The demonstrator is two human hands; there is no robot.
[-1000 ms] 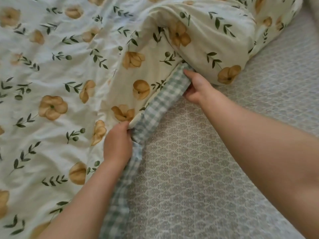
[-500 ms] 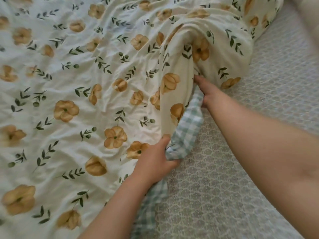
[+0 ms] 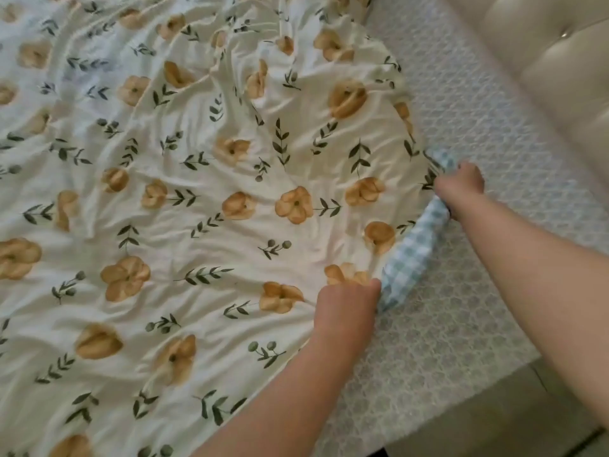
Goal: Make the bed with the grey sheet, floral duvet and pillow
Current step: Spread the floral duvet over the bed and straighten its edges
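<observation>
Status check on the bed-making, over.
Left grip and right grip hold green-checked edge of cream floral duvet. Duvet spread over grey patterned sheet. Nothing in the way.

The duvet (image 3: 204, 206) lies on the sheet (image 3: 461, 324), leaving the sheet bare on its right. The left hand (image 3: 346, 308) grips the duvet's right edge nearer, the right hand (image 3: 461, 189) farther along, and the headboard (image 3: 543, 61) stands right of the sheet.

**Surfaces: all soft, mostly matt**

Cream floral cloth duvet (image 3: 204, 232) looked matt, thin, heavily creased. Its green-white gingham cloth underside (image 3: 408, 255) was matt too. Grey lattice-print cloth sheet (image 3: 461, 324) looked matt with a fine textured face. Beige tufted padded headboard (image 3: 560, 61) looked leather-like, smooth, faint sheen.
</observation>
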